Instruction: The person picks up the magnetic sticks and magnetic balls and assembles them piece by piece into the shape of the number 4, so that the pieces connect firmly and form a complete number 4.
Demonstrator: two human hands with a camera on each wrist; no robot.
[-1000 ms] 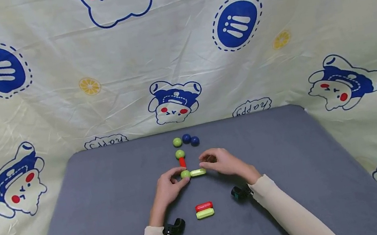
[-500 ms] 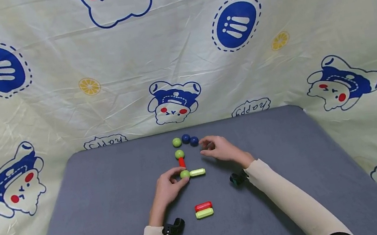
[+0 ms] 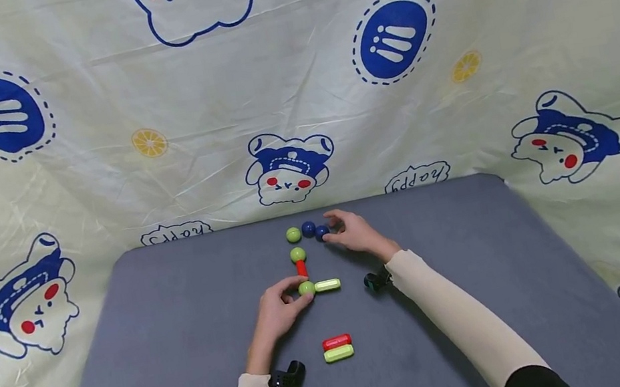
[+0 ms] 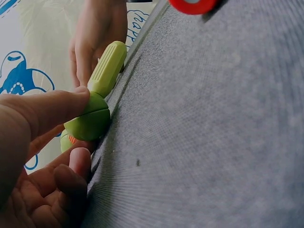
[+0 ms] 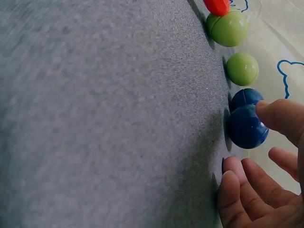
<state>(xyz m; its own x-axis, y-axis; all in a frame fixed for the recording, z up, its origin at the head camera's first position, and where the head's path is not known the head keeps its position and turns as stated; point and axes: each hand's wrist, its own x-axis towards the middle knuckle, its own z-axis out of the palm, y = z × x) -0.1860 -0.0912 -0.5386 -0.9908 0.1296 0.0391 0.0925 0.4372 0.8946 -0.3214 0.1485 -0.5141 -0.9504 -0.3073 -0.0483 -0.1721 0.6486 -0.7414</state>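
My left hand [image 3: 276, 307] pinches a green ball [image 3: 307, 288] between thumb and fingers. From that ball a yellow-green rod [image 3: 327, 285] points right, and a red rod [image 3: 301, 268] runs away to a second green ball [image 3: 297, 254], forming an L. In the left wrist view, the yellow-green rod [image 4: 107, 70] rises past the left thumb. My right hand [image 3: 355, 232] is at the nearer blue ball [image 3: 322, 231], at the back of the table. In the right wrist view, its thumb overlaps this blue ball [image 5: 248, 127], while the fingers are spread apart from it.
A second blue ball [image 3: 308, 228] and a loose green ball [image 3: 293, 235] lie beside it, near the far edge of the grey table [image 3: 188, 348]. Closer to me, a red rod [image 3: 336, 341] and a yellow-green rod [image 3: 339, 353] lie side by side. A printed curtain [image 3: 198, 103] hangs behind.
My right hand has moved from beside the yellow-green rod back to the blue balls. The left hand keeps its hold on the green ball.
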